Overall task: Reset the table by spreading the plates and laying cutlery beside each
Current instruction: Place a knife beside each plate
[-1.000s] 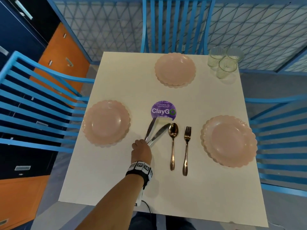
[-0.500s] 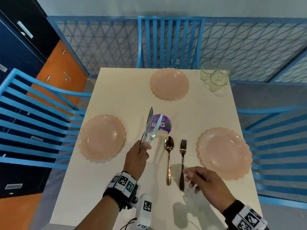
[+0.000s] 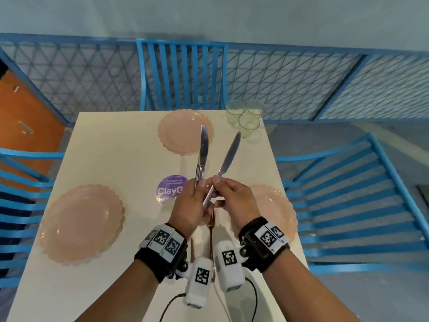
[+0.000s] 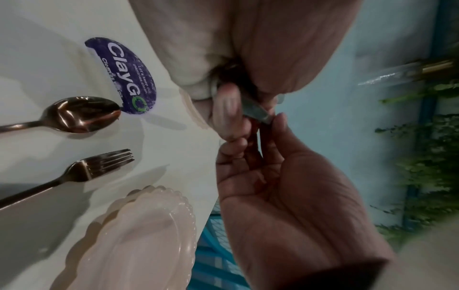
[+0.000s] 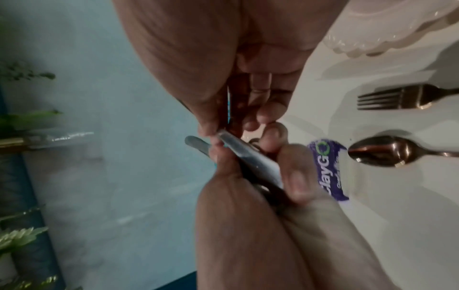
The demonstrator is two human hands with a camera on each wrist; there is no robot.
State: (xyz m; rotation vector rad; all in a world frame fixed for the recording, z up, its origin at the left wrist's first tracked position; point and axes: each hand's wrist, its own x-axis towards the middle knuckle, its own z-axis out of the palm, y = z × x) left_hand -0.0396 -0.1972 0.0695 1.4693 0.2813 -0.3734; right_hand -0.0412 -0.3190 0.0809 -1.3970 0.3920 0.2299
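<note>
Both hands are raised over the middle of the table (image 3: pixel 116 147). My left hand (image 3: pixel 200 185) grips a silver knife (image 3: pixel 203 145) that points up and away. My right hand (image 3: pixel 218 181) pinches a second knife (image 3: pixel 228 156) just below its blade, tilted to the right. That knife's handle (image 3: pixel 208 199) still runs down against the left hand's fingers. Three pink scalloped plates lie spread out: far (image 3: pixel 183 132), left (image 3: pixel 81 223), right (image 3: pixel 276 212). A copper spoon (image 4: pixel 82 114) and fork (image 4: pixel 99 166) lie on the table under the hands.
Three glasses (image 3: pixel 246 115) stand together at the far right corner. A purple ClayGo sticker (image 3: pixel 170 189) marks the table's centre. Blue slatted chairs stand at the far side (image 3: pixel 183 75), left (image 3: pixel 21 182) and right (image 3: pixel 359 194). Wrist-camera cables hang near the front edge.
My left hand lifted the knives off the table and higher. My right hand came up from beside the fork and took hold of one knife; the blades now splay apart.
</note>
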